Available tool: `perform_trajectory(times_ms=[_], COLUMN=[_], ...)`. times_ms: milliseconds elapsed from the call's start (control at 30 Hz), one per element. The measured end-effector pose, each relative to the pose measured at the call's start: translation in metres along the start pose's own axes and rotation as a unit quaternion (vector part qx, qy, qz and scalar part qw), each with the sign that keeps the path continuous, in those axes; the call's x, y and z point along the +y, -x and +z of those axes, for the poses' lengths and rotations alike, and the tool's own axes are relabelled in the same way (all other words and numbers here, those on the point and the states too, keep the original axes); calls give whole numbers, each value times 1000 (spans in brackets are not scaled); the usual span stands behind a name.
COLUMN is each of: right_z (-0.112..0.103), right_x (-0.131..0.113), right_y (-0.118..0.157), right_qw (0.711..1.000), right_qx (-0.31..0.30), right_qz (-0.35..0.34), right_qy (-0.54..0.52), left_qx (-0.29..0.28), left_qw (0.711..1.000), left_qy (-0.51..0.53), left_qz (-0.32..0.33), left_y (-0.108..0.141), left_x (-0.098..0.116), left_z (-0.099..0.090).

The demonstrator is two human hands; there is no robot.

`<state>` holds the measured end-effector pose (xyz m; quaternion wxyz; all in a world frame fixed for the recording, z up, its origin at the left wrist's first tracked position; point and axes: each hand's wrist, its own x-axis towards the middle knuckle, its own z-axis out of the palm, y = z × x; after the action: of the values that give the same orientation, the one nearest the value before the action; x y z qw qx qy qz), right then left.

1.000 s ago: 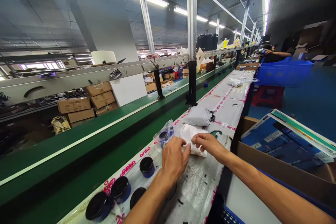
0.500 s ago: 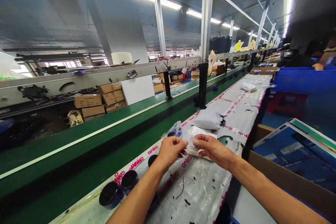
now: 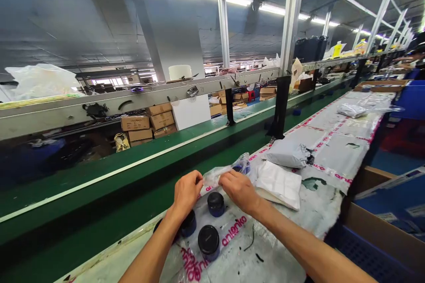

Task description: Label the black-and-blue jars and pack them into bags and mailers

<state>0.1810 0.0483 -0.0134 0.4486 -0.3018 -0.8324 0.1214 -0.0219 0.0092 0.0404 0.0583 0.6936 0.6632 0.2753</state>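
A clear plastic bag (image 3: 214,176) stretches between my two hands above the wrapped bench. Its left end is pinched in the fingers of my left hand (image 3: 187,191). My right hand (image 3: 239,189) is closed on the right part of the bag. Just below my hands stands a dark jar with a black lid (image 3: 215,204), and a second black-lidded jar (image 3: 209,242) is nearer to me. Another jar (image 3: 188,223) is partly covered by my left wrist. Beyond my right hand lies a blue item (image 3: 242,166) in clear plastic. White folded pouches (image 3: 279,183) lie to the right.
A grey plastic packet (image 3: 287,154) lies farther up the bench. The green conveyor (image 3: 133,185) runs along the left, with metal posts (image 3: 292,22) behind. At the right are an open carton (image 3: 381,234) and a blue bin (image 3: 413,101).
The view has turned left. Both hands have shifted toward the near jars and spread a little, and the clear bag is now stretched between them. More of the jars and white pouches shows.
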Motion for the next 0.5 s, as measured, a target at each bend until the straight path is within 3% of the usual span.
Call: perform_trajectory(times_ms=[233, 500], right_z=[10, -6], right_x=[9, -5], right_y=[27, 39], right_qw=[985, 980], right_qx=[-72, -90], right_qz=[-47, -49], right_qy=[151, 171], left_qx=[-103, -121], left_qw=[992, 986], left_qy=[-75, -82], left_qz=[25, 84], left_y=[21, 32], left_x=[-19, -22], left_z=[14, 10])
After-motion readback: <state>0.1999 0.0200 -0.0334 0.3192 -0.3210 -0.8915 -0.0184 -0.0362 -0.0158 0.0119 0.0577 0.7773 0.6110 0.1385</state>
